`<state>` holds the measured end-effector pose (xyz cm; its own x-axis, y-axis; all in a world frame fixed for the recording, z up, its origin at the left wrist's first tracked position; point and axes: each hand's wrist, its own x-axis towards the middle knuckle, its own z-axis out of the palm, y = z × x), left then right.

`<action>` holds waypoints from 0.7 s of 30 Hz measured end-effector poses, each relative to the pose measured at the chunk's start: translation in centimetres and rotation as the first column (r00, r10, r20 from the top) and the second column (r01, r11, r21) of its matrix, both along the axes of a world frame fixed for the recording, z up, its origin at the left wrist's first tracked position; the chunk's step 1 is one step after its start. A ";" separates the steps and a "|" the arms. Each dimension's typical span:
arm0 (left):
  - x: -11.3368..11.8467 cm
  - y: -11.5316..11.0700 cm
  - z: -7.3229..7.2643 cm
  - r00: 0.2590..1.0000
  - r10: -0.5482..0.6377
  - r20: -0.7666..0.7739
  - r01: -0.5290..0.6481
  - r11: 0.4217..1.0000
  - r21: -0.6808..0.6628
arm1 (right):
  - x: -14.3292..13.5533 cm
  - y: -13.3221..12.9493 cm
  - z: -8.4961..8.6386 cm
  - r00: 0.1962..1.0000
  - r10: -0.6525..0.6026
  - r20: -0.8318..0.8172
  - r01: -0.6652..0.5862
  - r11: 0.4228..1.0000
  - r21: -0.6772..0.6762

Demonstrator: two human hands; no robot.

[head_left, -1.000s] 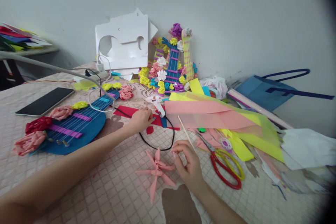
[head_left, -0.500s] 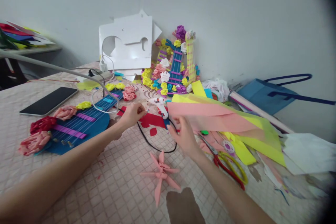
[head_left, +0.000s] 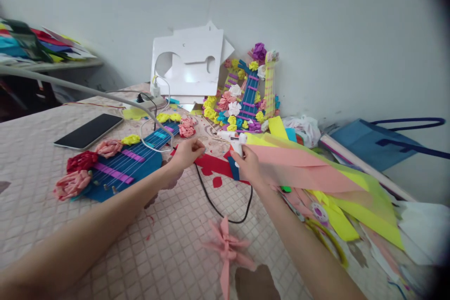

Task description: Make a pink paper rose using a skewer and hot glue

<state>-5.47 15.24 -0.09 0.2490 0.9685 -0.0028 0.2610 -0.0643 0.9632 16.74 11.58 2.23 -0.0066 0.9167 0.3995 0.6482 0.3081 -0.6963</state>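
Note:
My right hand (head_left: 249, 163) is closed around the grip of a white glue gun (head_left: 236, 138), whose nozzle points left. The gun's black cord (head_left: 207, 195) loops over the table below both hands. My left hand (head_left: 189, 153) is pinched, with something too small to make out at the fingertips. Under and between the hands lie red paper strips (head_left: 216, 165) and a dark blue piece (head_left: 233, 168). A pink folded-paper star shape (head_left: 228, 248) rests nearer to me, slightly blurred.
At left are a blue paper guitar (head_left: 128, 171) with paper roses and a black phone (head_left: 89, 130). Pink paper strips (head_left: 302, 164) and scissors (head_left: 330, 243) lie at right. Flower-covered guitars (head_left: 249, 96) and white cut-out boards (head_left: 186, 58) lean against the wall.
My right hand has reached forward and closed on the glue gun's grip. The left hand stays pinched. The whole view has shifted, moving things rightward in the picture.

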 end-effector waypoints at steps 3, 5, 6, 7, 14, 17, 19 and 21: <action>0.5 -0.8 0.6 0.994 -0.019 0.107 0.028 0.997 -0.076 | 0.6 -2.7 0.5 0.995 0.018 -0.097 -0.020 1.000 -0.022; 1.1 -1.5 1.0 0.982 -0.043 0.182 0.068 0.988 -0.137 | 0.7 -4.1 0.3 0.989 0.021 -0.147 -0.025 0.999 -0.024; 1.4 -1.9 1.1 0.974 -0.054 0.221 0.092 0.982 -0.166 | 0.7 -4.6 0.2 0.986 0.017 -0.168 -0.021 1.000 -0.022; 1.8 -2.2 1.2 0.963 -0.062 0.261 0.116 0.974 -0.194 | 0.7 -5.0 -0.1 0.982 0.011 -0.186 -0.014 1.000 -0.017; 3.5 -3.8 1.7 0.870 0.002 0.493 0.171 0.937 -0.306 | 0.4 -5.5 -2.0 0.967 -0.026 -0.254 0.028 1.000 0.005; 3.6 -3.9 1.9 0.843 0.053 0.535 0.156 0.928 -0.338 | 0.2 -5.7 -2.2 0.964 -0.016 -0.265 0.017 1.000 0.002; 3.7 -3.9 1.9 0.836 0.080 0.542 0.144 0.922 -0.359 | 0.0 -5.9 -2.1 0.961 0.004 -0.275 -0.004 1.000 -0.001; 3.8 -4.0 1.8 0.833 0.101 0.545 0.134 0.917 -0.375 | -0.2 -6.0 -2.0 0.954 0.016 -0.298 -0.018 1.000 -0.004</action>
<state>-1.71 11.27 1.70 0.3390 0.9123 -0.2296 -0.3089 0.3385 0.8888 16.50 5.59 0.28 0.0959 0.9203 0.3793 0.4056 0.3119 -0.8592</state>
